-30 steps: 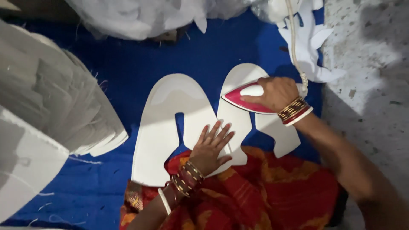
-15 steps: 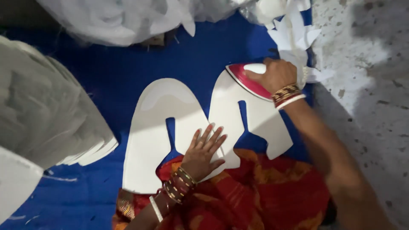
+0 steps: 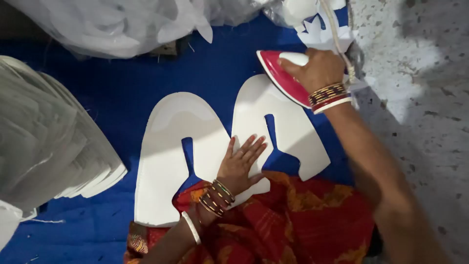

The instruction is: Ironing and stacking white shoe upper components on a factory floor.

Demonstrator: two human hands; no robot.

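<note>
Two white cut fabric pieces lie side by side on a blue cloth [image 3: 112,102]: the left piece [image 3: 171,146] and the right piece [image 3: 288,127]. My left hand [image 3: 242,164] lies flat with spread fingers across the inner edges of both pieces. A red and white iron [image 3: 286,73] sits at the top right edge of the right piece, its handle gripped by my right hand [image 3: 317,68]. Both wrists carry bangles.
A tall stack of white cut pieces [image 3: 44,142] stands at the left. Clear plastic bags of white fabric [image 3: 122,24] lie along the top. The iron's cord [image 3: 339,39] runs over white scraps at the top right. Speckled floor [image 3: 420,98] lies right. Red patterned garment [image 3: 293,225] covers my lap.
My right hand has slid the iron up and to the right, from the middle of the right piece toward its top right edge. My left hand has stayed pressed on the pieces.
</note>
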